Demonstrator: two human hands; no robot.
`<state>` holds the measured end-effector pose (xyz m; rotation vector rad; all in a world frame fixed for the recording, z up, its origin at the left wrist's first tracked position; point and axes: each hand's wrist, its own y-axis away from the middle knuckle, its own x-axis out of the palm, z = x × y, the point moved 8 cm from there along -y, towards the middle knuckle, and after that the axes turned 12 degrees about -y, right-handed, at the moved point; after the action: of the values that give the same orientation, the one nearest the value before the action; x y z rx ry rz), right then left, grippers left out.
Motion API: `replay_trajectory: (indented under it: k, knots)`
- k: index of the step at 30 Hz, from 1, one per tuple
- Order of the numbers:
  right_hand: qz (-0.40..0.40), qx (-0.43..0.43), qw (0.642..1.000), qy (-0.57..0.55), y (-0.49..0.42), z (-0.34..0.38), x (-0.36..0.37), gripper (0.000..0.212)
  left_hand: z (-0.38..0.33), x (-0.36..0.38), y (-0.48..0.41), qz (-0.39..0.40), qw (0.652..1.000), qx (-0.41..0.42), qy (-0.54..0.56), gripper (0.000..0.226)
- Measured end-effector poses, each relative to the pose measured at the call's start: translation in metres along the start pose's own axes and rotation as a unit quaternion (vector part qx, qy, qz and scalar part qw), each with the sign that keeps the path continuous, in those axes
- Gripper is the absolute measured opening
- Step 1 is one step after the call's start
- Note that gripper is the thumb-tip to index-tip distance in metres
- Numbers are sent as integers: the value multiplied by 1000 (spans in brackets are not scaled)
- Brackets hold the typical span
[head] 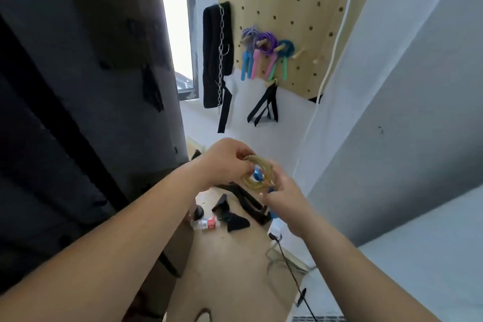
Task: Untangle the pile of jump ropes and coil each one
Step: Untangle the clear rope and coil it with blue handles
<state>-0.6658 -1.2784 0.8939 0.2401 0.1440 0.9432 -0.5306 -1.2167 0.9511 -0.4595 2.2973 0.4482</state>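
**Both hands hold a coiled yellow rope**

The left hand (224, 162) and right hand (283, 202) meet at the centre of the view, above a wooden surface (235, 269). Between them is the yellow jump rope (248, 181), wound into a small, tight ring. The left hand's curled fingers pinch the far top of the ring. The right hand's fingers curl round its near right edge. A blue handle (258, 174) shows through the ring's middle.

On the far wall a pegboard (292, 2) carries three coiled ropes side by side: a purple-and-white twisted rope (249, 32), a purple rope (269, 42) and a teal rope (287, 46) to its right, all with handles hanging down. Left of the board hangs a black belt (211, 55) with a chain (221, 55). Below the hands, black straps (235, 219) and a small bottle (205, 224) lie on the wood.
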Motion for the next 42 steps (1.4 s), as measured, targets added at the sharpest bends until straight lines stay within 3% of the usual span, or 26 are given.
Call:
replay_trajectory:
  k: [5,8,11,15,19,27,31,35,42]
  knots:
    - [26,12,999,-41,-89,57,-22,63,-15,-57,-103,24,999,26,-20,14]
    - [77,21,993,-86,-129,82,-37,49,-25,-79,-151,27,999,41,4,16]
    - [77,14,994,-72,-170,104,-59,41,-37,-96,-196,28,998,55,19,16]
    - [72,8,994,77,-222,126,-83,31,-49,-118,-252,41,997,39,49,14]
    - [66,-34,972,223,-265,156,-105,30,-62,-138,-299,33,995,19,91,19]
    - [24,-81,949,305,-333,157,-155,17,-99,-155,-377,-1,997,51,54,26]
    - [-12,-52,976,211,-359,157,-173,25,-115,-149,-416,-5,997,71,21,24]
    - [-57,-26,997,47,-371,174,-190,31,-140,-140,-445,6,984,159,-76,22]
    - [-102,-18,995,15,-380,194,-231,84,-153,-122,-482,34,954,250,-161,23]
